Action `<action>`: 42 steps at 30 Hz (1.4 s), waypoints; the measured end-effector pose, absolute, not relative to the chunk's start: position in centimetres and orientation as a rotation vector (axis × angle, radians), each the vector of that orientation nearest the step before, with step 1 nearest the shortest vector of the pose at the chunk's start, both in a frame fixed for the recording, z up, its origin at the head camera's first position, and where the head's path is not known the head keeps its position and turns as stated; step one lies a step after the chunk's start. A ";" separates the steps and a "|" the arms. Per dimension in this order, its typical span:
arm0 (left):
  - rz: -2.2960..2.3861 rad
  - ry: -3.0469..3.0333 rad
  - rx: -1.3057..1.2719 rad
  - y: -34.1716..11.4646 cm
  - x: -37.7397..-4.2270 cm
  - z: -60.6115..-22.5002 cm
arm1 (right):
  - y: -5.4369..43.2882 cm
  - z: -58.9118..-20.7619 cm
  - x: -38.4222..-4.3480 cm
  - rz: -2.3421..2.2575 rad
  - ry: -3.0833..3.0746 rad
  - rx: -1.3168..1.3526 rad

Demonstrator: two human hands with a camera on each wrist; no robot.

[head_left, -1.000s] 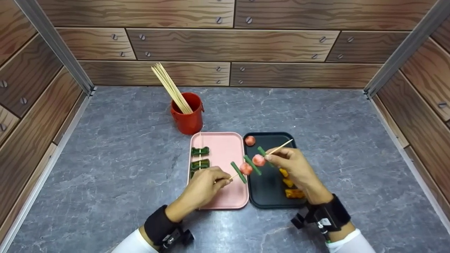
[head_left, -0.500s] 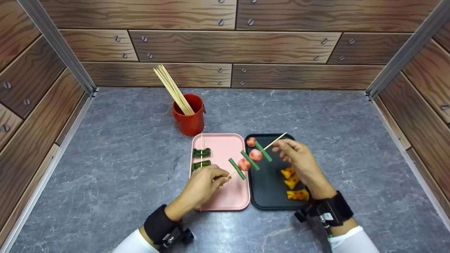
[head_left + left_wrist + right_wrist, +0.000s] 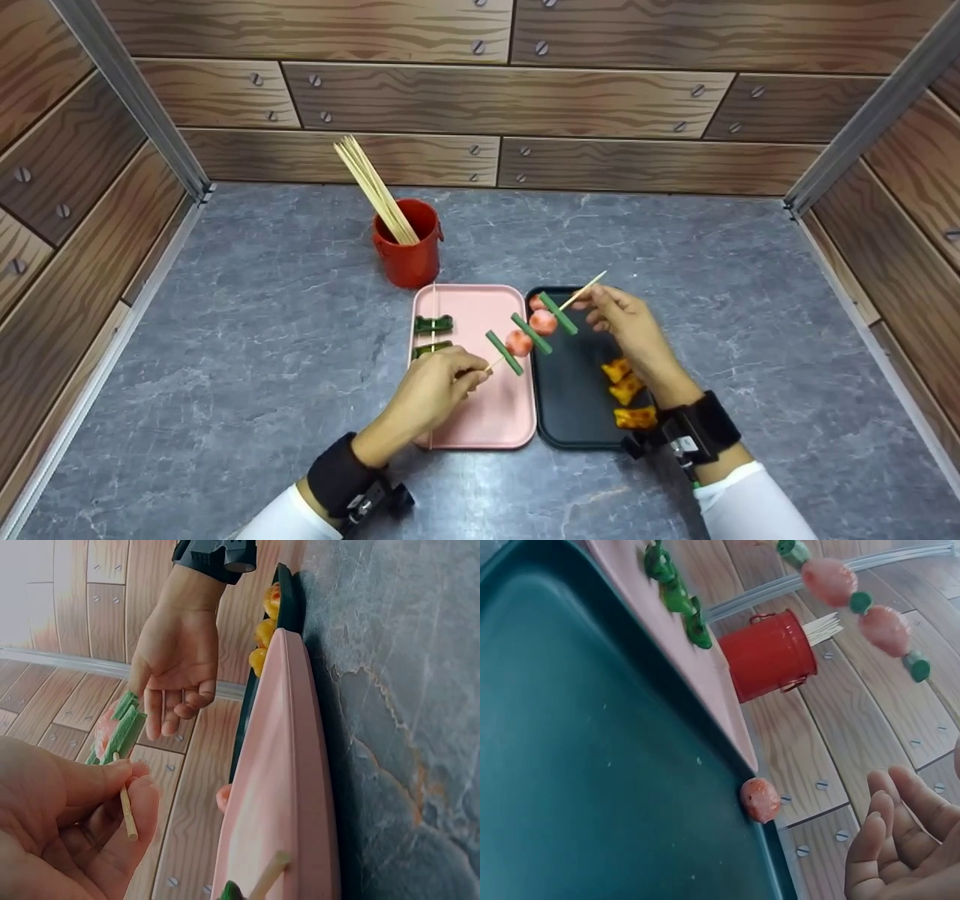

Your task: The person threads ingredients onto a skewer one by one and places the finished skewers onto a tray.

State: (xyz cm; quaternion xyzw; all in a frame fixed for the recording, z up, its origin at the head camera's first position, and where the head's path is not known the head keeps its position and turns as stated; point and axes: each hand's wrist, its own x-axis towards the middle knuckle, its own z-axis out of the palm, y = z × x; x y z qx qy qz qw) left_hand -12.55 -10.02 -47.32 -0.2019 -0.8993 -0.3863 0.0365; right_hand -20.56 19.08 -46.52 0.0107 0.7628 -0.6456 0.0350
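My left hand (image 3: 439,382) pinches the blunt end of a bamboo skewer (image 3: 585,290) between thumb and fingers, over the pink tray (image 3: 480,420). Threaded on it are three green sticks (image 3: 504,352) alternating with two pink balls (image 3: 519,343). The skewer slants up to the right, its bare tip beside my right hand (image 3: 634,326). In the right wrist view the right hand (image 3: 911,840) has loosely bent fingers with nothing between them, apart from the skewered food. The left wrist view shows the skewer's butt end (image 3: 128,814) sticking out past the left thumb.
Another skewer with green pieces (image 3: 433,324) lies along the pink tray's left side. The dark tray (image 3: 574,420) adjoins it, bearing several yellow pieces (image 3: 634,418) and a loose pink ball (image 3: 760,800). Behind the trays stands a red bucket (image 3: 409,262) of bamboo skewers (image 3: 375,187).
My right hand has let go of the skewer near its tip and moved slightly up. The skewer, still in my left hand, has risen a little and tilts more steeply.
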 end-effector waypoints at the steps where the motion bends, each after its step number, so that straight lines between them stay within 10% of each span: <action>1: -1.184 -2.767 -0.614 -10.0 -12.6 -47.3 | 19.0 -46.6 -20.7 -1.978 2.354 0.034; 42: -1.166 -2.748 -0.612 -10.1 -12.6 -47.1 | 15.8 -49.8 -24.3 -0.872 3.069 -0.548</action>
